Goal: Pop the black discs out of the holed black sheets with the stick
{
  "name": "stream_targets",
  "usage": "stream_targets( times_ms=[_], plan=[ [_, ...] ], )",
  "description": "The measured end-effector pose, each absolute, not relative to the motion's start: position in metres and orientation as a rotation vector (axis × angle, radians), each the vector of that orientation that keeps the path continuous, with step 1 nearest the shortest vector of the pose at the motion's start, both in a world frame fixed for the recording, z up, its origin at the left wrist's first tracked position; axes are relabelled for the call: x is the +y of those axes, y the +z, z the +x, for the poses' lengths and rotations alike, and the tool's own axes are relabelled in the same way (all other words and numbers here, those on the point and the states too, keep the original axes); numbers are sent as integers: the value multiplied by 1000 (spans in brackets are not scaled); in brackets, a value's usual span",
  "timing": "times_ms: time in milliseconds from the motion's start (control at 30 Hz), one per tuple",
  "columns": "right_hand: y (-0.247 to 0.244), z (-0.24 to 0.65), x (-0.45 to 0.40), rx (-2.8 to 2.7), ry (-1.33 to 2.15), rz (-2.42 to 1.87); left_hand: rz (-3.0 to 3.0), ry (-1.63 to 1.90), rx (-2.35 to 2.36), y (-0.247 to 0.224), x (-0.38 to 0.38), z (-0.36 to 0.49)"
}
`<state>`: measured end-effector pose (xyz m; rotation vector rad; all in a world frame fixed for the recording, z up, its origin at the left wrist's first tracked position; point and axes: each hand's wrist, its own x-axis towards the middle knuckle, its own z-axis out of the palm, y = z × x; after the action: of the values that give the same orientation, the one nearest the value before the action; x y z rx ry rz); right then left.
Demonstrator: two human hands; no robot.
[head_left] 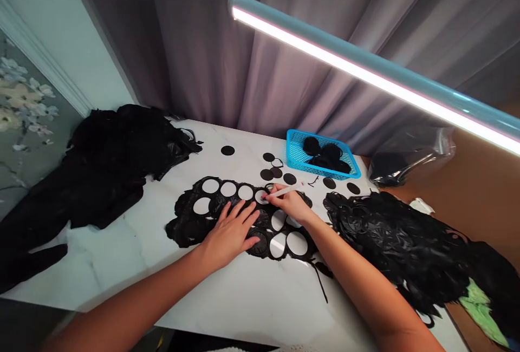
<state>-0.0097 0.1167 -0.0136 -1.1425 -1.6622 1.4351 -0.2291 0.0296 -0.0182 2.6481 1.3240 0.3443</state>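
Observation:
A black sheet (190,227) with several round holes lies on the white marbled table (162,265), whose top shows through the holes. My left hand (231,233) rests flat on the sheet, fingers spread, holding nothing. My right hand (290,203) is closed round a thin white pen-like tool (286,190), its tip at a round hole near the sheet's upper edge. Loose black discs (228,150) are scattered behind the sheet.
A blue basket (298,165) with black pieces stands at the back. Black material is heaped at the left (117,162) and right (390,238). A clear plastic bag (410,154) lies at the back right. A lit tube lamp (345,62) hangs above.

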Motion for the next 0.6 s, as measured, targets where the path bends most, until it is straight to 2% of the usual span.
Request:
stream_targets(
  times_ms=[400,600],
  plan=[
    [-19,-9,108,-2033,1108,-1146,2681,378,1274,-30,29,-220],
    [-14,-15,95,-2416,677,-1048,2656,412,1256,-28,29,-219]
  ],
)
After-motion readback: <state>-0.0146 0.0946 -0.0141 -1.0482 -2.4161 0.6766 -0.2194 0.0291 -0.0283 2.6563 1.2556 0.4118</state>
